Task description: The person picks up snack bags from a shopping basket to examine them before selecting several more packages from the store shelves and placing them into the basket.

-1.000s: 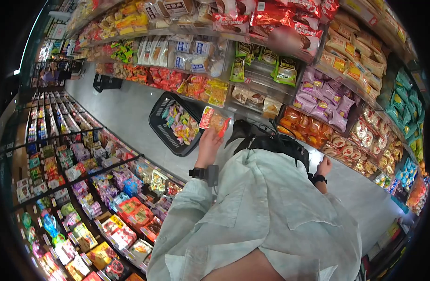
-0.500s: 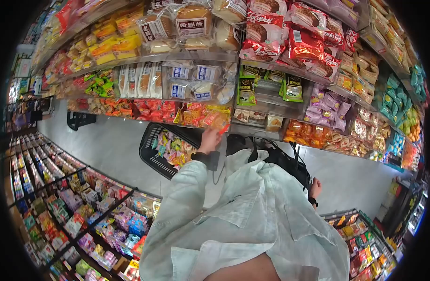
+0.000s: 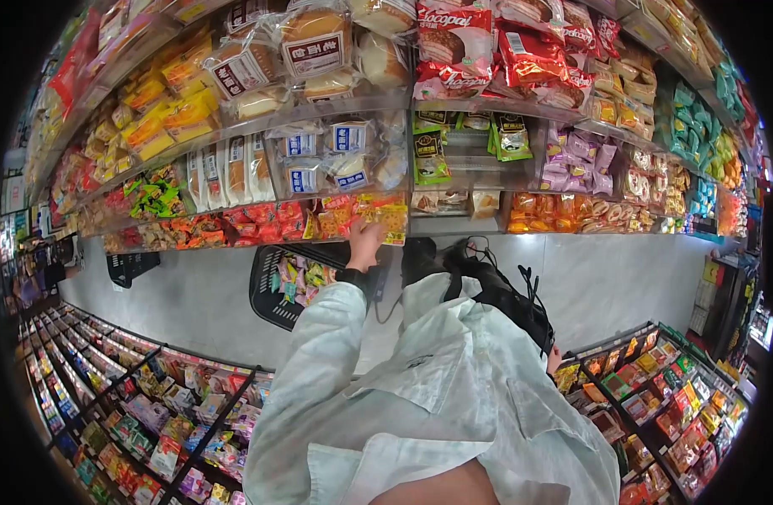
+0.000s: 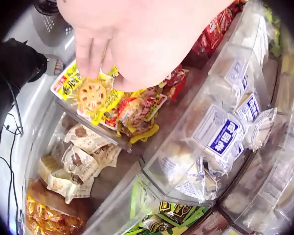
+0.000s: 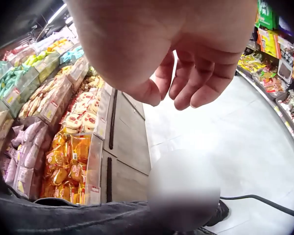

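My left hand reaches into the low bin of yellow biscuit packets at the shelf's front. In the left wrist view, its fingers point down onto a yellow biscuit packet showing a round cracker. I cannot tell whether they pinch it. Close by lies a red and yellow packet. My right hand hangs with loosely curled fingers and holds nothing. Only a sliver of it shows beside the black bag in the head view. A black basket with colourful small packets stands on the floor, left of my left hand.
Several clear bins with bagged breads, red chocolate-pie packs and purple packets rise ahead. Grey floor lies between these shelves and low racks behind. Another black basket stands at the far left.
My left hand, which held up a red and orange biscuit packet over the basket's edge, has moved forward into the yellow bin. The head view has turned towards the shelves; the right hand is now mostly hidden.
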Action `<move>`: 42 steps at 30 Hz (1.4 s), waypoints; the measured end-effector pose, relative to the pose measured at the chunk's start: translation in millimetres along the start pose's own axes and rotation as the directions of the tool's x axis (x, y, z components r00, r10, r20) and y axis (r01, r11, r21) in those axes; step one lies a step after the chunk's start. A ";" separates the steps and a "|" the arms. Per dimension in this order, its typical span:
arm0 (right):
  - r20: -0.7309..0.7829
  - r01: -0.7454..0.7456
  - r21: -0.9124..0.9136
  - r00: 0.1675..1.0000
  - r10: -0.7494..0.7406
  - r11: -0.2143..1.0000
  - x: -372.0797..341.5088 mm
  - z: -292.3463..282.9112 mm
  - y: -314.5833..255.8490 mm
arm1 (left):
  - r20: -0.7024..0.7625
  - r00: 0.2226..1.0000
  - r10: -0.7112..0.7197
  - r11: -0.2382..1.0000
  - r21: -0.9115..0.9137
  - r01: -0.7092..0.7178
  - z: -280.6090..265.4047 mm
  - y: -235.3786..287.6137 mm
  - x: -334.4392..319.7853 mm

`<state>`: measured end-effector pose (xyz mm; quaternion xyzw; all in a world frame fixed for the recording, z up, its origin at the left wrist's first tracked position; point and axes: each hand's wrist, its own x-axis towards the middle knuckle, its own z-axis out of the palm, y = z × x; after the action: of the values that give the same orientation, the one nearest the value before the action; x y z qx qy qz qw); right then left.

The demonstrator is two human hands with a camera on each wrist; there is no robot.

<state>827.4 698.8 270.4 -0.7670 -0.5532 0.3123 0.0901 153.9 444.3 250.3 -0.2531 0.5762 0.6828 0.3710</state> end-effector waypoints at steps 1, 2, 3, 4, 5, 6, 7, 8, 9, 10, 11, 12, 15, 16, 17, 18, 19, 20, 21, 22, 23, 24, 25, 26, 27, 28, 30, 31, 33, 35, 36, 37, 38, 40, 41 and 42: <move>0.057 -0.015 -0.021 0.998 0.016 1.000 1.5 2.1 6.6 | 0.025 0.999 -0.038 0.999 0.001 0.038 -18.9 -12.8 7.4; 0.116 -0.028 -0.044 0.993 0.033 0.999 1.7 3.2 12.8 | 0.048 0.996 -0.075 0.997 0.002 0.075 -34.5 -23.4 7.2; 0.175 -0.038 -0.069 0.983 0.049 0.997 2.5 4.8 18.7 | -0.056 0.998 -0.038 0.999 -0.023 0.037 -38.6 -35.3 -3.8; 0.196 -0.045 -0.065 0.979 0.057 0.997 6.4 8.9 23.2 | -0.050 0.996 -0.076 0.997 -0.011 0.076 -48.6 -41.6 -13.5; 0.216 -0.049 -0.059 0.975 0.060 0.997 14.2 16.2 25.3 | -0.043 0.993 -0.111 0.994 0.000 0.111 -57.8 -46.2 -21.3; 0.236 -0.050 -0.051 0.970 0.061 0.997 22.5 23.5 22.2 | -0.034 0.989 -0.142 0.990 0.010 0.143 -68.6 -54.0 -25.9; 0.251 -0.025 -0.001 0.968 0.025 1.000 26.1 28.1 8.6 | 0.035 0.983 -0.181 0.977 -0.108 0.184 -83.0 -65.9 -28.1; 0.256 -0.031 0.074 0.967 0.011 0.997 29.8 32.8 -4.8 | 0.028 0.980 -0.196 0.974 -0.115 0.198 -93.7 -80.6 -29.5; 0.261 -0.040 0.148 0.965 0.000 0.988 18.3 33.3 -36.0 | 0.020 0.977 -0.211 0.970 -0.121 0.212 -100.5 -89.7 -36.4; 0.267 -0.055 0.219 0.964 -0.006 0.974 9.5 32.7 -61.4 | 0.010 0.973 -0.229 0.966 -0.123 0.229 -108.5 -99.1 -45.5; 0.310 -0.098 0.269 0.951 0.010 0.958 5.8 31.1 -82.2 | 0.014 0.982 -0.189 0.981 -0.039 0.189 -121.1 -112.3 -52.1; 0.355 -0.143 0.314 0.935 0.024 0.939 4.8 29.6 -97.1 | 0.020 0.989 -0.150 0.988 0.046 0.149 -138.0 -128.6 -55.4; 0.460 -0.194 0.306 0.887 0.033 0.932 7.8 34.2 -107.7 | -0.059 0.995 -0.079 0.971 0.222 0.090 -148.0 -147.3 -115.9; 0.490 -0.194 0.277 0.871 0.036 0.941 9.6 32.9 -104.7 | -0.057 0.994 -0.094 0.980 0.169 0.102 -159.9 -161.1 -132.7; 0.524 -0.210 0.250 0.850 0.050 0.945 14.3 39.8 -96.2 | -0.056 0.992 -0.110 0.987 0.111 0.116 -185.2 -184.2 -145.9; 0.567 -0.200 0.177 0.821 0.066 0.964 21.5 47.3 -83.6 | -0.053 0.991 -0.125 0.990 0.055 0.128 -205.2 -200.1 -161.2; 0.628 -0.209 0.108 0.772 0.096 0.972 24.3 51.9 -68.3 | -0.129 0.981 -0.148 0.983 0.094 0.160 -213.8 -206.1 -192.1; 0.683 -0.211 0.037 0.719 0.129 0.977 27.0 56.7 -55.5 | -0.205 0.964 -0.168 0.972 0.127 0.197 -222.7 -211.2 -224.2; 0.685 -0.224 -0.052 0.701 0.198 0.973 24.0 61.9 -46.4 | -0.101 0.992 -0.069 0.937 0.336 0.100 -264.6 -239.8 -231.0; 0.699 -0.230 -0.092 0.678 0.227 0.969 18.8 66.3 -39.1 | -0.052 0.999 -0.004 0.918 0.396 0.024 -299.7 -272.2 -243.3; 0.710 -0.232 -0.132 0.656 0.255 0.964 13.4 70.5 -34.1 | -0.002 0.998 0.061 0.891 0.450 -0.053 -333.0 -302.9 -255.9; 0.720 -0.231 -0.168 0.635 0.279 0.958 7.7 75.4 -32.5 | 0.090 0.984 0.157 0.608 0.776 -0.167 -346.0 -303.8 -280.0; 0.735 -0.237 -0.145 0.624 0.265 0.961 -4.7 77.9 -37.2 | 0.180 0.952 0.249 0.202 0.951 -0.233 -358.7 -304.2 -304.5; 0.745 -0.202 -0.141 0.624 0.238 0.969 -14.3 81.3 -40.9 | 0.176 0.954 0.245 0.135 0.968 -0.213 -361.7 -306.4 -325.3; 0.754 -0.167 -0.136 0.622 0.211 0.977 -24.0 85.6 -45.5 | 0.172 0.956 0.240 0.067 0.979 -0.193 -365.2 -310.7 -344.3; 0.763 -0.133 -0.126 0.620 0.182 0.983 -33.0 92.2 -50.7 | 0.171 0.957 0.235 -0.004 0.985 -0.175 -372.6 -315.6 -353.3; 0.779 -0.079 -0.138 0.606 0.158 0.987 -49.7 101.9 -62.6 | 0.194 0.943 0.269 0.087 0.971 -0.225 -387.9 -326.0 -356.7; 0.791 -0.044 -0.143 0.595 0.141 0.989 -55.6 108.8 -68.9 | 0.204 0.934 0.292 0.136 0.958 -0.252 -395.5 -333.1 -351.6; 0.808 0.026 -0.153 0.578 0.110 0.988 -65.0 129.5 -81.7 | 0.223 0.914 0.339 0.228 0.923 -0.310 -412.7 -343.2 -336.0; 0.818 0.089 -0.172 0.568 0.092 0.981 -71.4 153.5 -88.0 | 0.055 0.957 0.283 0.595 0.773 -0.220 -426.7 -345.5 -322.2; 0.823 0.117 -0.181 0.562 0.086 0.977 -79.5 158.8 -94.6 | -0.089 0.986 0.142 0.840 0.537 -0.073 -427.4 -347.4 -314.0; 0.829 0.143 -0.183 0.555 0.074 0.973 -87.6 169.3 -107.8 | -0.133 0.988 0.082 0.929 0.370 -0.027 -434.4 -346.4 -304.9; 0.835 0.169 -0.176 0.547 0.056 0.970 -94.9 184.4 -124.4 | -0.177 0.984 0.021 0.982 0.188 0.013 -441.0 -345.0 -295.9; 0.830 0.201 -0.157 0.558 0.019 0.967 -120.8 202.6 -166.1 | -0.238 0.971 -0.029 0.999 0.025 0.036 -446.6 -339.0 -295.2; 0.856 0.247 -0.131 0.517 -0.016 0.960 -123.0 218.1 -181.0 | -0.291 0.947 -0.136 0.988 -0.103 0.111 -443.8 -327.1 -302.6; 0.881 0.287 -0.102 0.471 -0.047 0.952 -124.4 234.9 -192.2 | -0.338 0.910 -0.240 0.958 -0.234 0.166 -439.4 -313.1 -311.0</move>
<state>515.1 609.0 225.3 -0.4501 -0.6280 0.5778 -0.2631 553.4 -31.8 211.9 -0.4694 0.5335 0.6363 0.3002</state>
